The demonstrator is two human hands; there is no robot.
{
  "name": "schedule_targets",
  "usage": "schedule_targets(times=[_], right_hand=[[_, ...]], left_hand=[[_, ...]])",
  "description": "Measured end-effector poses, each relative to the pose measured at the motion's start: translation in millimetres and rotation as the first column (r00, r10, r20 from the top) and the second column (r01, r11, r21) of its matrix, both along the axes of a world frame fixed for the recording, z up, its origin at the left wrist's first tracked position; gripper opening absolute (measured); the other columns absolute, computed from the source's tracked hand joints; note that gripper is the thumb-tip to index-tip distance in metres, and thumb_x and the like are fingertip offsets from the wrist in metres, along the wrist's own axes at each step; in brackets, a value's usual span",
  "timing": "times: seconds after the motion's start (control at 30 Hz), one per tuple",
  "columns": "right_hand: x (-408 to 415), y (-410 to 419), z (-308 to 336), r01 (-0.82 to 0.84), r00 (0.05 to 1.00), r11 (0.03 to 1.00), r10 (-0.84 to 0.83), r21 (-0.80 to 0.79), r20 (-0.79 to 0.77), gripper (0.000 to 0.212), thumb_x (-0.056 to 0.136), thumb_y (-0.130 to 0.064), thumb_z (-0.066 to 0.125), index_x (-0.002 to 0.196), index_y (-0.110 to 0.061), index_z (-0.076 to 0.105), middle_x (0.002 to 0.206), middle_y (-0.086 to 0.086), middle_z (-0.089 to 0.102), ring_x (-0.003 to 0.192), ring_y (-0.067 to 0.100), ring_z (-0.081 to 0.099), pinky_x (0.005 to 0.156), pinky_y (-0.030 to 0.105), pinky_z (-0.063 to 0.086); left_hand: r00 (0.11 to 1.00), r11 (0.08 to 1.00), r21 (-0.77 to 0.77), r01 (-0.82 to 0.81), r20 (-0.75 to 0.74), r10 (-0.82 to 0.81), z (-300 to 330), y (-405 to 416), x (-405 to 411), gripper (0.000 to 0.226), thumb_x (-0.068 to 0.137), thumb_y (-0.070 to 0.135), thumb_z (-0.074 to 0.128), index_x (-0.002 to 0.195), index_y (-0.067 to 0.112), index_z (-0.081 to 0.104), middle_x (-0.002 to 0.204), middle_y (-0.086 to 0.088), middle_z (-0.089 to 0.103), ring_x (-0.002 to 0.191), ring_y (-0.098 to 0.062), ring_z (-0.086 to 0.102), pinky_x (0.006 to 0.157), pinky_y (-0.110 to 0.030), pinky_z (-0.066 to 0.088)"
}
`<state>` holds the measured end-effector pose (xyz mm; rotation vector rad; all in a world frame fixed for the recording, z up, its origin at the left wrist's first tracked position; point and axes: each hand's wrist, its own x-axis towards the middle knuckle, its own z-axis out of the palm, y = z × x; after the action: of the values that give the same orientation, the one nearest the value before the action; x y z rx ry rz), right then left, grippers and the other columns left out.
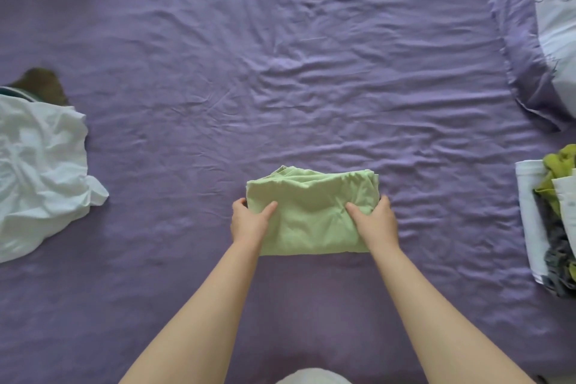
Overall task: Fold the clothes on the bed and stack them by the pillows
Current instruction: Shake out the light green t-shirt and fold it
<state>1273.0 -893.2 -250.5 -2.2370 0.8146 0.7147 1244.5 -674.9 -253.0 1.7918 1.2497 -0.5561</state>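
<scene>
**Both hands gripping the folded green garment**

Our left hand (249, 221) holds the left edge of the folded light-green garment (311, 212), thumb on top and fingers tucked under the side. Our right hand (375, 221) does the same on the right edge, thumb pressed into the cloth. The garment sits as a compact rectangle on the purple bedsheet (280, 72), near us and about midway across the bed.

To the far left lies a crumpled white garment (40, 174), unfolded, with a dark brown item (46, 87) poking out just beyond it. At the right edge we see a stack of folded clothes (548, 221): white, olive-green and grey pieces layered together. Farther away on the right, a pillow (536, 40) in purple and pale patterned fabric rests near that stack.
</scene>
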Motion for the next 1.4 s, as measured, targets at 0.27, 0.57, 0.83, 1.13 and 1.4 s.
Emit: schedule_targets(times=[0.27,0.57,0.83,1.13,1.4], right_hand=[[-4.2,-17.2,29.1,0.138,0.982,0.955,-0.166,0.262,0.088,0.032,0.073,-0.04,0.076,0.092,-0.023,0.056,0.096,-0.002,0.065,0.092,0.021,0.062,0.082,0.041,0.051],[-21.8,-41.4,122.5,0.103,0.922,0.954,-0.198,0.282,0.333,0.023,0.08,-0.034,0.072,0.09,-0.019,0.058,0.085,-0.007,0.063,0.073,0.003,0.058,0.057,0.017,0.042],[-22.7,-105.2,195.4,0.138,0.876,0.945,-0.256,0.296,0.409,0.037,0.081,-0.037,0.071,0.106,-0.011,0.062,0.096,0.004,0.067,0.088,0.022,0.063,0.081,0.041,0.052],[-20.3,-231.5,240.9,0.101,0.881,0.916,-0.264,0.387,0.393,0.014,0.079,-0.009,0.063,0.089,-0.018,0.063,0.089,0.008,0.068,0.077,0.023,0.063,0.068,0.035,0.05],[-3.8,-388.1,261.6,0.072,0.842,0.977,-0.168,0.201,0.513,0.045,0.084,-0.019,0.067,0.126,-0.012,0.053,0.107,0.003,0.062,0.099,0.021,0.06,0.082,0.031,0.045]], left_hand=[[0.971,0.951,-0.304,-0.052,0.206,0.119,37.0,4.8,-0.4,0.021,0.081,0.03,0.073,0.097,0.017,0.065,0.098,-0.004,0.071,0.087,-0.02,0.068,0.08,-0.039,0.056],[0.949,0.901,-0.434,-0.003,0.282,0.139,119.0,-5.2,9.3,0.028,0.09,0.041,0.06,0.091,0.013,0.065,0.09,-0.008,0.069,0.08,-0.025,0.067,0.073,-0.04,0.056],[0.93,0.864,-0.497,0.086,0.351,0.109,186.1,-71.0,23.6,0.022,0.094,0.034,0.055,0.092,0.013,0.061,0.1,-0.015,0.066,0.085,-0.03,0.064,0.082,-0.047,0.054],[0.935,0.844,-0.52,0.129,0.348,0.071,237.1,-194.2,39.5,0.015,0.09,0.017,0.049,0.088,0.007,0.06,0.074,-0.012,0.061,0.064,-0.028,0.057,0.065,-0.034,0.048],[0.934,0.776,-0.589,0.228,0.357,-0.004,260.4,-343.9,49.8,0.02,0.082,0.004,0.042,0.097,0.005,0.055,0.085,-0.017,0.059,0.076,-0.031,0.057,0.073,-0.04,0.048]])
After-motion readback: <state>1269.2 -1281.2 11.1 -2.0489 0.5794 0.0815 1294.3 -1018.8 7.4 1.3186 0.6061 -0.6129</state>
